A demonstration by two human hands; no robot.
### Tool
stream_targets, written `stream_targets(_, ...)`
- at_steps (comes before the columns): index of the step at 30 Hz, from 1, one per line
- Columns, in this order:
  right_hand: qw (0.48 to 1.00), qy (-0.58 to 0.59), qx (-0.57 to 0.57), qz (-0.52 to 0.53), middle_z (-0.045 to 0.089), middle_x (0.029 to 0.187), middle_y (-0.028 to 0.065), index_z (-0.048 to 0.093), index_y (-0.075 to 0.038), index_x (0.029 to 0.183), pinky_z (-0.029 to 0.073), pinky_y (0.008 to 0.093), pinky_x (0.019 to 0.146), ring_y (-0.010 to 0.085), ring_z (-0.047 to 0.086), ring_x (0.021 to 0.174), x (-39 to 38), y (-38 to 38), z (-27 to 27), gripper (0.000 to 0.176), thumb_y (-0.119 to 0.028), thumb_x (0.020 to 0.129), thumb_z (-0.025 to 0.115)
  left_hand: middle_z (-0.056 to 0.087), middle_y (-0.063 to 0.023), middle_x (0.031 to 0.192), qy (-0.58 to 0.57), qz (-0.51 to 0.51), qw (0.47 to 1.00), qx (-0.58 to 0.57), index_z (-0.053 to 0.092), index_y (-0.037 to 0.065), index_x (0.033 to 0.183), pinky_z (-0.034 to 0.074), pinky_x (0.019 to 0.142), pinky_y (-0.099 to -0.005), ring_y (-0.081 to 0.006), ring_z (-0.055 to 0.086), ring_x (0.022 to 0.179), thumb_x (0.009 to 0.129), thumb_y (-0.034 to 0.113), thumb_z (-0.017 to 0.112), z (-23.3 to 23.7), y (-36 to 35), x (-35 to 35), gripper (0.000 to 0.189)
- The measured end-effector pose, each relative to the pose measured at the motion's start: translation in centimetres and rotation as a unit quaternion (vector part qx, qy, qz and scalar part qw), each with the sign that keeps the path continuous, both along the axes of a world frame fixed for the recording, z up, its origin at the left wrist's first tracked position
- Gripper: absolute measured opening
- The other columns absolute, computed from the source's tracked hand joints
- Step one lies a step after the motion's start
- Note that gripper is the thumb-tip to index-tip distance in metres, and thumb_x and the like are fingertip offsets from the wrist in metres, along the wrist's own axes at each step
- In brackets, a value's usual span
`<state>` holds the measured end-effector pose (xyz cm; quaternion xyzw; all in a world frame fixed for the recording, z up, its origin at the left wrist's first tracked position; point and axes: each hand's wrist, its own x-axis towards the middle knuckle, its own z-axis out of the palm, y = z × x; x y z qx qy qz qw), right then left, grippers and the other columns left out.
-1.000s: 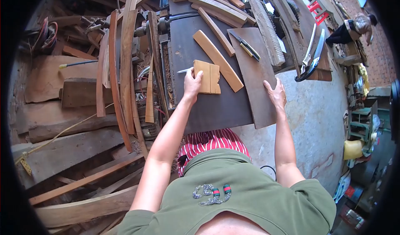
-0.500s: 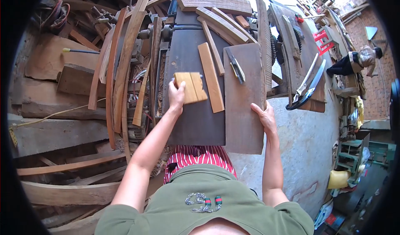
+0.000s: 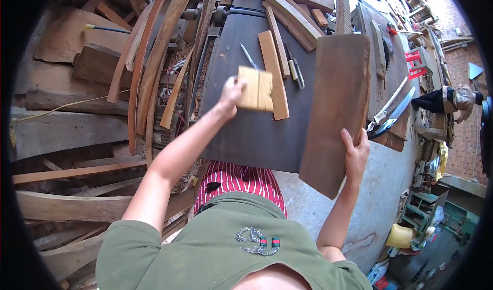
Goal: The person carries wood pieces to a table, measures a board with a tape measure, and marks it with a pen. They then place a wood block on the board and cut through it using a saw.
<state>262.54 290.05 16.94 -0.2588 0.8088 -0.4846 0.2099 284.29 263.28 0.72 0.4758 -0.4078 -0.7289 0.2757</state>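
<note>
My left hand [image 3: 233,96] is closed around the edge of a squarish light wooden block [image 3: 256,89], which has a dark line across it and a jagged right side. Just beyond the block, a thin pen-like tool [image 3: 249,57] lies on the dark tabletop [image 3: 246,141]. My right hand [image 3: 356,155] grips the right edge of a wide brown board [image 3: 336,95], which is tilted over the table's right side. Between block and board lie a light wooden strip [image 3: 273,77] and a slim dark tool beside a utility knife [image 3: 296,74].
Several wooden pieces [image 3: 292,15] are heaped at the table's far end. Long curved planks [image 3: 159,69] stand along the left. A handsaw [image 3: 395,115] rests on a bench to the right. Another person [image 3: 452,97] is farther right, near a red stool [image 3: 417,63].
My right hand has lifted and tilted the brown board, moving it right. The knife and dark tool, earlier on the board, now lie on the tabletop. A pen-like tool shows beyond the block.
</note>
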Motion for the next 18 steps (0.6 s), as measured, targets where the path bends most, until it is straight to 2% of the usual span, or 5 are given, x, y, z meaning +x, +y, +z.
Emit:
stream_targets(6, 0.999, -0.040, 0.034, 0.012, 0.068, 0.103, 0.0079, 0.060, 0.002, 0.113, 0.047, 0.0294, 0.085, 0.0140, 0.061, 0.093, 0.2, 5.1, 3.1, 0.034, -0.018, 0.088, 0.071, 0.059, -0.0106, 0.120, 0.026, 0.010, 0.999, 0.020, 0.045, -0.003, 0.129, 0.048, 0.094, -0.0334, -0.0170, 0.058, 0.107, 0.099, 0.018, 0.053, 0.2, 4.4, -5.3, 0.038)
stream_targets(9, 0.997, -0.069, 0.036, 0.025, 0.067, 0.104, 0.0064, 0.059, 0.001, 0.114, 0.047, 0.0284, 0.085, 0.0125, 0.060, 0.093, 0.5, 6.8, 3.4, 0.034, -0.017, 0.087, 0.072, 0.062, -0.0105, 0.113, 0.086, 0.041, 0.995, 0.043, 0.050, -0.002, 0.124, 0.049, 0.091, -0.0339, -0.0177, 0.061, 0.102, 0.098, 0.016, 0.054, -2.4, 2.3, -10.6, 0.032)
stream_targets(12, 0.993, -0.102, 0.033, 0.042, 0.067, 0.103, 0.0050, 0.058, 0.000, 0.113, 0.046, 0.0272, 0.083, 0.0113, 0.059, 0.092, 1.3, 7.7, 3.2, 0.034, -0.016, 0.087, 0.073, 0.060, -0.0130, 0.117, 0.058, 0.076, 0.994, -0.053, 0.047, -0.003, 0.126, 0.048, 0.092, -0.0335, -0.0197, 0.058, 0.105, 0.095, 0.018, 0.061, -2.1, 0.8, -13.0, 0.040)
stream_targets(15, 0.988, -0.128, 0.048, 0.073, 0.064, 0.097, 0.0027, 0.059, -0.001, 0.109, 0.045, 0.0261, 0.079, 0.0099, 0.056, 0.088, 2.3, 8.5, 3.5, 0.033, -0.017, 0.086, 0.074, 0.061, -0.0112, 0.110, 0.100, 0.103, 0.989, -0.022, 0.048, -0.003, 0.122, 0.053, 0.084, -0.0348, -0.0179, 0.062, 0.095, 0.093, 0.019, 0.063, -2.8, -2.2, -10.8, 0.039)
stream_targets(18, 0.977, -0.136, 0.083, 0.140, 0.058, 0.087, 0.0001, 0.059, 0.000, 0.104, 0.044, 0.0259, 0.073, 0.0091, 0.052, 0.081, 2.5, 8.6, 2.5, 0.033, -0.019, 0.083, 0.076, 0.062, -0.0060, 0.097, 0.128, 0.143, 0.978, -0.081, 0.056, 0.003, 0.106, 0.052, 0.077, -0.0323, -0.0120, 0.060, 0.086, 0.091, 0.017, 0.065, 1.0, -3.5, -2.2, 0.023)
